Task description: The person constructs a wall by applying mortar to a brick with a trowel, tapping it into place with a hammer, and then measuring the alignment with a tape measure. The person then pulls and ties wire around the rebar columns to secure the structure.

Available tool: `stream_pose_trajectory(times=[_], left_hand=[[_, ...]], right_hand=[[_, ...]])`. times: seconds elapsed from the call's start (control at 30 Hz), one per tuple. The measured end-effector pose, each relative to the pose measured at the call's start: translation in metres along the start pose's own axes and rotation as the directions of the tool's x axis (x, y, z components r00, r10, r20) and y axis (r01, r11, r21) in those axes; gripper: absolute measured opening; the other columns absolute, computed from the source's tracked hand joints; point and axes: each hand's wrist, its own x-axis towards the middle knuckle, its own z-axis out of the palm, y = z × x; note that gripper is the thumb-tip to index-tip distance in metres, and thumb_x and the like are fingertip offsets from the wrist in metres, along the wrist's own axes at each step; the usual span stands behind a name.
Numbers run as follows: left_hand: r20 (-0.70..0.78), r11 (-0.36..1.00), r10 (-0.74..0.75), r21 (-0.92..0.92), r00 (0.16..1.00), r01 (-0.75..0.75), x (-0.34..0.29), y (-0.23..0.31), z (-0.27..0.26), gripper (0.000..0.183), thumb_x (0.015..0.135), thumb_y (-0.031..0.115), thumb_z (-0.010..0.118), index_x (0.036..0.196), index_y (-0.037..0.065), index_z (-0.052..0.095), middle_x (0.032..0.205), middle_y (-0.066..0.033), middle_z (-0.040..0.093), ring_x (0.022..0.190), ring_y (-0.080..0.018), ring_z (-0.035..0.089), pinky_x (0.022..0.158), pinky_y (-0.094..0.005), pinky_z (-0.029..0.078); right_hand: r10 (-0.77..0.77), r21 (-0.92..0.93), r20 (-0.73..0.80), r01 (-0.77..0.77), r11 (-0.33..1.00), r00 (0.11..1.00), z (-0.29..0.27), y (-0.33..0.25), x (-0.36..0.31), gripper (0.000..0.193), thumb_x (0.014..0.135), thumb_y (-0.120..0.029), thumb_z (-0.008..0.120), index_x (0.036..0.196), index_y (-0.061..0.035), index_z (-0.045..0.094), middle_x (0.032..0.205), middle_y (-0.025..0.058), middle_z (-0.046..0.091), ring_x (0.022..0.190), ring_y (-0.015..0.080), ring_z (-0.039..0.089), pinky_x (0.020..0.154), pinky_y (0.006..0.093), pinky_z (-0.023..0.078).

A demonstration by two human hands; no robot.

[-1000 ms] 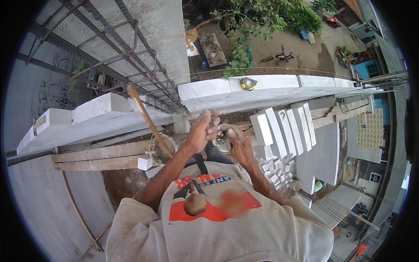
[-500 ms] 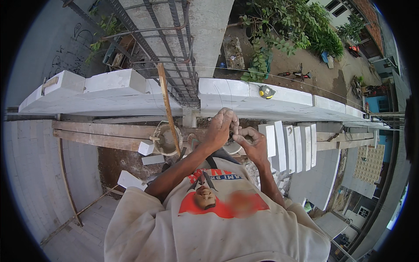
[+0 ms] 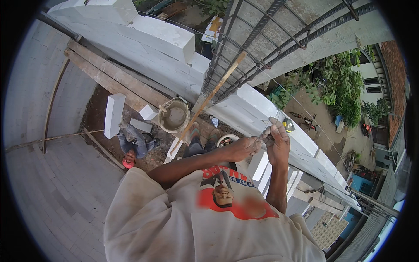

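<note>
My left hand (image 3: 245, 148) has its fingers curled and pinched, its tips close to my right hand. Raised just beside it, my right hand (image 3: 278, 142) has its thumb and fingers bent together. Something small and thin seems to be pinched between them, too fine to name. Both hands are grey with dust. Past the right fingertips, a yellow and black tape measure (image 3: 288, 125) rests on top of the white block wall (image 3: 257, 102). A taut thin string (image 3: 301, 104) runs along above the wall.
A wooden stick (image 3: 214, 97) leans by the rebar cage (image 3: 255, 41). A bucket of mortar (image 3: 173, 115) stands near wooden planks (image 3: 102, 78). White blocks (image 3: 258, 163) stand below my hands. A co-worker in a red cap (image 3: 129, 162) is lower left, beside an upright block (image 3: 114, 115).
My view has turned, so the wall now slants down to the right. Both hands have moved right, away from my body's middle. The co-worker has come into view.
</note>
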Motion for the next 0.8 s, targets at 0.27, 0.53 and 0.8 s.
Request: stream_pose_trajectory(times=[0.27,0.53,0.8], left_hand=[[0.155,0.885,-0.136,-0.425,0.978,0.191,0.004,0.01,-0.033,0.049,0.111,0.053,0.043,0.101,0.007,0.057,0.077,0.0027,0.047,0.056,-0.0051,0.039,0.051,-0.0218,0.034],[0.174,0.842,-0.294,-0.418,0.94,0.341,0.004,0.038,-0.054,0.046,0.112,0.049,0.045,0.101,0.006,0.058,0.074,0.0053,0.041,0.056,-0.0028,0.032,0.05,-0.0218,0.026],[0.339,0.762,-0.362,-0.429,0.869,0.485,0.007,0.039,-0.048,0.049,0.111,0.051,0.045,0.104,0.005,0.06,0.074,0.006,0.042,0.057,-0.002,0.032,0.051,-0.021,0.027]], right_hand=[[0.067,-0.038,0.043,-0.065,0.997,0.997,0.03,-0.007,0.016,0.033,0.102,-0.011,0.067,0.132,0.0032,0.067,0.094,0.0019,0.067,0.084,0.012,0.061,0.077,0.0297,0.052],[-0.059,-0.159,0.029,0.063,0.985,0.998,0.036,-0.016,0.042,0.046,0.092,-0.013,0.08,0.133,0.0016,0.066,0.099,0.0039,0.071,0.083,0.0117,0.063,0.078,0.0284,0.053],[0.006,-0.29,0.053,0.01,0.957,0.999,0.027,-0.023,0.03,0.029,0.101,-0.017,0.07,0.126,-0.0033,0.075,0.091,0.0009,0.073,0.077,0.0082,0.059,0.078,0.0259,0.052]])
